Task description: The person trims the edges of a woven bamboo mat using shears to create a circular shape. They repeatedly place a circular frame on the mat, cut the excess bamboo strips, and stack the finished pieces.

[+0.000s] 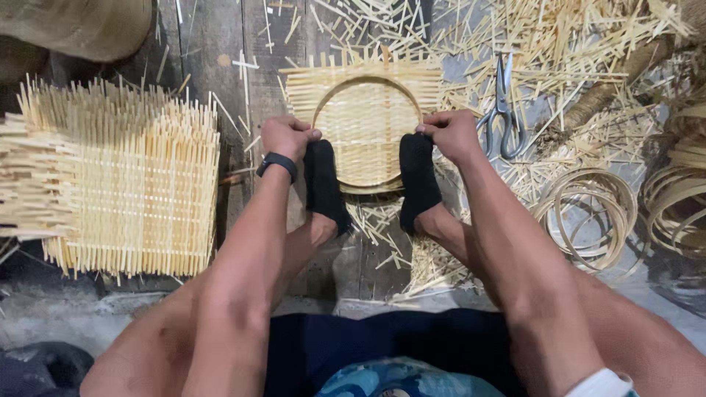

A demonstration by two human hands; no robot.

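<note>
Your left hand (pixel 288 137) and right hand (pixel 450 134), fists closed, pinch the hoop (pixel 365 79) seated on the woven mat (pixel 365 121); strip ends look untrimmed, scissors (pixel 501 110) idle.

You are sitting on a floor of dark wooden planks (pixel 213 44), scattered all over with pale bamboo splinters (pixel 588 37). Straight ahead of you a square woven bamboo mat with a round hoop (pixel 365 121) lies flat on the planks, pinned under your two black-socked feet (pixel 419 180). To your left a stack of woven bamboo mats (pixel 118 184) rests with loose ends sticking out. To your right a pair of metal scissors (pixel 501 110) lies among the splinters, and nearer you, coiled bamboo hoops (pixel 592 217) lie in loose rings.
</note>
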